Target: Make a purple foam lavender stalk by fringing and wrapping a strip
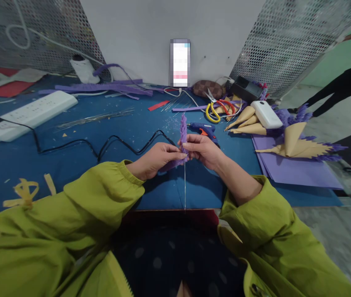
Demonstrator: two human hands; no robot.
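Upright between my hands stands a purple paper flower spike [183, 128], wound around a thin wire stem [185, 185] that hangs down past the table's front edge. My left hand [158, 159] pinches the lower end of the spike, where a loose purple strip trails under the fingers. Higher up, my right hand [201, 149] grips the spike from the right side with thumb and fingertips. Just behind my right hand lies a blue glue gun [203, 128] with an orange trigger. Parts of the spike are covered by my fingers.
Yellow and red handled scissors [213, 112], brown paper cones [243, 119] and a white power bank [266, 114] lie right. Purple sheets [302, 173] hold a wrapped flower. A power strip [33, 115], black cable [70, 142] and wires [97, 118] lie left. A phone [180, 62] stands behind.
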